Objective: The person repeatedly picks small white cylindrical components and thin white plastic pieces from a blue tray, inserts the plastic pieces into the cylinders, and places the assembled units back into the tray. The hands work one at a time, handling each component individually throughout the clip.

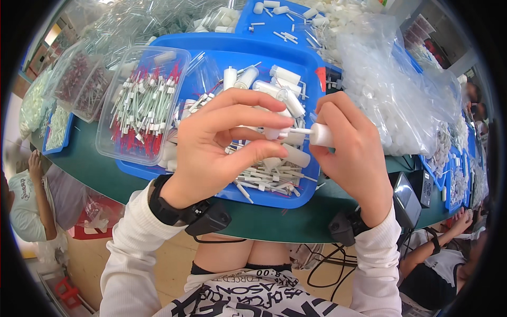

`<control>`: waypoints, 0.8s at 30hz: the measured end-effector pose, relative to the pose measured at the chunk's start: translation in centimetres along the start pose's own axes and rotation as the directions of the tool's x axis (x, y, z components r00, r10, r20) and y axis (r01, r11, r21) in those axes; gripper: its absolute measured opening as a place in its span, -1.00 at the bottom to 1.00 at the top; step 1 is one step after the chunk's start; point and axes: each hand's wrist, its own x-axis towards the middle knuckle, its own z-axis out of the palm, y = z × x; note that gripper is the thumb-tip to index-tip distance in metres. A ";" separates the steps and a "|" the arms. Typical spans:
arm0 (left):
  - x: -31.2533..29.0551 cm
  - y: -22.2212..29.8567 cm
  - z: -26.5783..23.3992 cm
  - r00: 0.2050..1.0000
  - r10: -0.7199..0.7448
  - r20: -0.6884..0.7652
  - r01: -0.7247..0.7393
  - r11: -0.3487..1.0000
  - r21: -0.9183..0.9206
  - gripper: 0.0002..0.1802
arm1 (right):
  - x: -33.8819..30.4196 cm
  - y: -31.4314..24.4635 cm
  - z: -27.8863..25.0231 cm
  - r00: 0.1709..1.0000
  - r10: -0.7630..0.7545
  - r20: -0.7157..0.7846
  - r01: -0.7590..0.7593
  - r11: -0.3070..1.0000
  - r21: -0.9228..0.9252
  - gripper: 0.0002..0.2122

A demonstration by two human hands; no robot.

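Above the blue tray [232,44], my left hand [203,140] pinches a small white plastic piece [277,132] between thumb and fingertips. My right hand [355,145] closes around a white plastic cylinder [321,135]. A thin white rod [300,130] bridges the gap between the two pieces; how it is joined at either end is hard to make out. Beneath my hands the tray holds loose white cylinders [285,74] and many thin white sticks [269,179]. Beside my left hand, a clear plastic box [108,142] contains white-and-red wired parts [145,105].
Clear bags of parts [137,29] cover the table's far left; a large bag of white pieces [388,100] lies at right. Another blue tray [253,16] is behind. A dark device [405,198] stands right on the green table [253,222]. Other people sit at both sides.
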 end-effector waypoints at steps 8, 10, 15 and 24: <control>-0.2 -0.3 -0.5 0.992 -0.124 0.019 0.125 0.986 -0.111 -0.72 | 0.0 -0.2 -0.2 0.999 -0.022 0.030 0.018 0.992 0.123 -0.75; 0.0 -0.4 -0.4 0.972 -0.233 0.015 0.231 0.949 -0.215 -0.72 | -0.1 -0.3 -0.4 0.999 -0.037 0.014 0.035 0.995 0.096 -0.75; -0.3 -0.5 0.1 0.994 0.106 0.035 -0.109 0.992 0.065 -0.74 | -0.1 -0.6 -0.5 0.998 0.055 0.013 -0.056 0.994 0.090 -0.75; -0.4 -0.3 0.8 0.999 0.036 -0.002 -0.036 0.999 0.003 -0.69 | -0.1 -1.3 0.1 0.992 0.104 -0.072 -0.067 0.915 0.397 -0.64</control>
